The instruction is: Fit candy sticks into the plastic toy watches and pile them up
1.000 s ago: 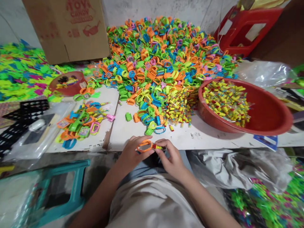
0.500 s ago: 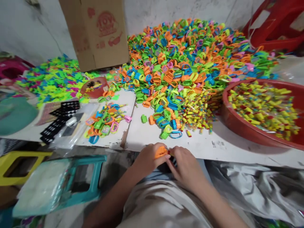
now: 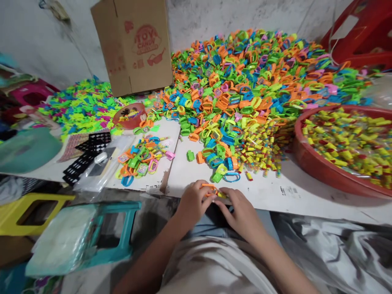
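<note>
At the table's front edge, my left hand (image 3: 190, 204) is closed around an orange toy watch (image 3: 208, 186). My right hand (image 3: 241, 210) meets it from the other side, thumb and fingers pinching a small yellow candy tube (image 3: 221, 195) against the watch. How far the tube goes into the watch is hidden by the fingers. Just beyond my hands, a heap of colorful toy watches (image 3: 214, 102) spreads to the wall. Yellow candy tubes (image 3: 260, 149) lie in a pile in front of that heap. To the left sits a small group of watches with tubes (image 3: 142, 157).
A large red basin (image 3: 309, 161) of candy tubes stands at the right. A cardboard box (image 3: 137, 77) rises at the back. Further left are a small red bowl (image 3: 130, 122), bright plastic pieces (image 3: 82, 106) and a green basin (image 3: 27, 151). A teal stool (image 3: 122, 241) stands below.
The view has shifted slightly, so the table things sit further right. The orange watch has turned in my left hand, and the yellow tube now shows between my hands.
</note>
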Demonstrator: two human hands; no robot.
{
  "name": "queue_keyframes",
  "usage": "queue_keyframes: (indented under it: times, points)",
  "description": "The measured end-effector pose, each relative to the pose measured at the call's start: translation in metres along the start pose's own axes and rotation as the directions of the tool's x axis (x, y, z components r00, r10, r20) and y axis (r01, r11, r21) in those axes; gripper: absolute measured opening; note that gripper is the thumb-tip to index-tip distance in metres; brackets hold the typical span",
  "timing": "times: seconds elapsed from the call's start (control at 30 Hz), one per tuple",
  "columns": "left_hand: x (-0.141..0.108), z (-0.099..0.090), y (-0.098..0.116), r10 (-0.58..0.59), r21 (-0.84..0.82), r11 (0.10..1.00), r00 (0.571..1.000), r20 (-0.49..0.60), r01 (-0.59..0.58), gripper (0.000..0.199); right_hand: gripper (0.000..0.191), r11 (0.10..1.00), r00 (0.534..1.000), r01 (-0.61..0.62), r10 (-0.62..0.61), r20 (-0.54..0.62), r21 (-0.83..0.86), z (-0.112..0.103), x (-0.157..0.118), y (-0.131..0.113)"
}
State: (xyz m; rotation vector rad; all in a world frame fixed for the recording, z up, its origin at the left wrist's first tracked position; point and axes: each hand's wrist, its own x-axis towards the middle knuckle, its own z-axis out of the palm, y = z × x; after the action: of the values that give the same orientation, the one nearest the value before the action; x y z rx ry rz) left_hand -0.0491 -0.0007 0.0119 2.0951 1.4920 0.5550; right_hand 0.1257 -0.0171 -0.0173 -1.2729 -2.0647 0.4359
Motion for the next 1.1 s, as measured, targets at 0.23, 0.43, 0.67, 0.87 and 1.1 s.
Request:
queue_keyframes:
  times: [0.23, 0.43, 0.67, 0.87, 1.1]
  points:
    - [0.007, -0.028, -0.046, -0.035, 0.111, 0.991, 0.943, -0.332, 0.076, 0.024, 0.029, 0.976, 0.992, -0.099, 0.113, -0.062, 0.195, -0.002, 0.003, 0.0]
    - [0.009, -0.068, -0.097, -0.118, 0.352, 0.864, 0.825, -0.553, 0.359, 0.016, 0.026, 0.967, 0.993, -0.099, 0.112, -0.044, 0.236, 0.005, 0.001, 0.003]
    - [-0.003, -0.059, -0.119, -0.182, 0.302, 0.803, 0.693, -0.697, 0.515, 0.023, 0.019, 0.958, 0.997, -0.069, 0.075, -0.012, 0.278, 0.012, 0.001, 0.006]
    - [-0.012, -0.065, -0.125, -0.121, 0.197, 0.884, 0.615, -0.779, 0.423, 0.019, 0.02, 0.949, 0.995, -0.091, 0.075, 0.065, 0.301, 0.013, -0.002, 0.011]
    - [-0.036, -0.147, -0.178, -0.279, 0.086, 0.754, 0.436, -0.856, 0.652, 0.02, 0.022, 0.934, 0.992, -0.126, 0.117, 0.046, 0.334, 0.009, -0.008, 0.019]
